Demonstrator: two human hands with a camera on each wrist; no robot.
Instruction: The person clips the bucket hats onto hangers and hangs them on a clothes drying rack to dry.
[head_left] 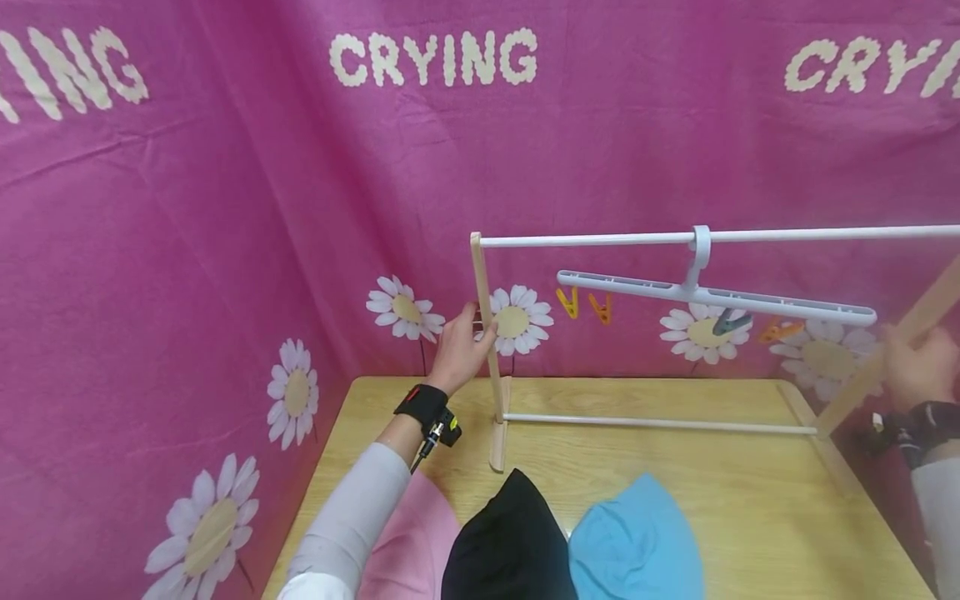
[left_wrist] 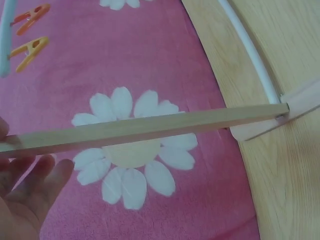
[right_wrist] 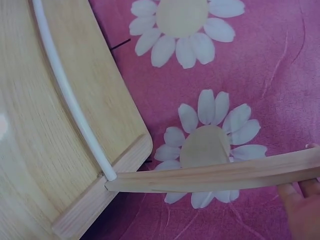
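A drying rack with wooden side posts and white crossbars stands on the table. My left hand (head_left: 459, 350) grips its left post (head_left: 481, 279), thumb on one side and fingers on the other. On the right, my right hand (head_left: 926, 367) holds the slanting right post (head_left: 862, 390); that hand looks blurred in the head view. A pale blue hanger (head_left: 637, 287) hangs tilted from the top bar (head_left: 585, 241). Several clips dangle from the hanger, among them a yellow clip (head_left: 568, 302), an orange clip (head_left: 601, 308) and a dark green clip (head_left: 731, 322).
In front of the rack, a pink hat (head_left: 416, 542), a black hat (head_left: 510, 542) and a blue hat (head_left: 636, 542) lie side by side on the wooden table (head_left: 750, 508). A pink cloth (head_left: 420, 183) with daisies and lettering hangs behind and to the left.
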